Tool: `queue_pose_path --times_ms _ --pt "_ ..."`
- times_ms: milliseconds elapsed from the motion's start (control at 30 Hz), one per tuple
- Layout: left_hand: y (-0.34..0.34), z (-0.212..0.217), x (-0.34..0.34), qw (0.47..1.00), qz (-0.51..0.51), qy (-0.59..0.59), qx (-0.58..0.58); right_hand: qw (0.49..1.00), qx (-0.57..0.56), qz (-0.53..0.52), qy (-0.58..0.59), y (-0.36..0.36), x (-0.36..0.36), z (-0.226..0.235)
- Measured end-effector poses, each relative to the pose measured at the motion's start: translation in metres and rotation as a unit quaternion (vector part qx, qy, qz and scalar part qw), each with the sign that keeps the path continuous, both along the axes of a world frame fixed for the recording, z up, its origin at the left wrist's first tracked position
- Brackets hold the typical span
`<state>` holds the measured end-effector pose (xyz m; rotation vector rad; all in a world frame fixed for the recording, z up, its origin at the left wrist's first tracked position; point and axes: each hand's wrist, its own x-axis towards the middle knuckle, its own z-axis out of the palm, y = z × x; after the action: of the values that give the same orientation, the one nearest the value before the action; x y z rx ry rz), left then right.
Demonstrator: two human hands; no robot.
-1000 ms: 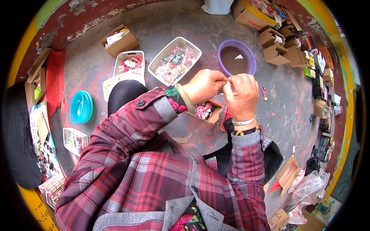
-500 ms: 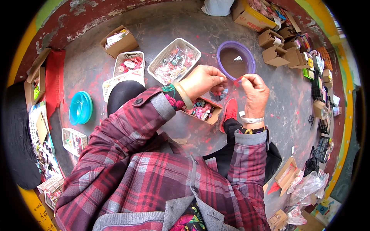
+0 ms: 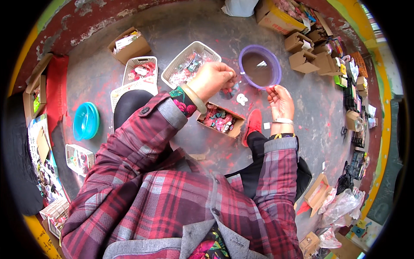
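Observation:
My left hand (image 3: pixel 212 80) is closed, with the thumb and fingers pressed together over the white basket (image 3: pixel 168 71) of small wrapped pieces. From its fingertips hangs a small clear packet (image 3: pixel 229 91) with bluish and reddish bits inside. My right hand (image 3: pixel 281 102) is raised by the near rim of the purple basin (image 3: pixel 278 71), its thumb and forefinger pinched. Something small and reddish shows at those fingertips, too small to name. Between and below the hands are a white animal-shaped piece (image 3: pixel 242 99), seemingly on the floor, and an open cardboard box (image 3: pixel 236 129) of colourful small pieces.
White baskets (image 3: pixel 133 89) stand by my left knee, with a cardboard box (image 3: pixel 131 48) behind. Turquoise basins (image 3: pixel 86 121) sit farther left. Cardboard boxes (image 3: pixel 304 61) and crates line the right wall. Clear plastic bags (image 3: pixel 343 211) lie at the lower right.
My left hand has moved left and slightly up with the packet, away from my right hand. The white animal-shaped piece has come into sight. The whole view has shifted slightly.

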<state>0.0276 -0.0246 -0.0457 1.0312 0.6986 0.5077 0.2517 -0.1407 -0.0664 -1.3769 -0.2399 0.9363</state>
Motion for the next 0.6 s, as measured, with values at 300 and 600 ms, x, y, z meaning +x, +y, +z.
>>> queue_pose_path --times_ms 300,600 --pt "0.001 0.015 -0.006 0.999 0.042 -0.022 -0.006 0.785 -0.254 0.161 -0.541 0.013 -0.012 -0.119" --pt "0.005 0.017 -0.008 0.999 0.04 -0.032 0.006 0.61 -0.143 0.325 -0.709 0.017 -0.066 -0.176"
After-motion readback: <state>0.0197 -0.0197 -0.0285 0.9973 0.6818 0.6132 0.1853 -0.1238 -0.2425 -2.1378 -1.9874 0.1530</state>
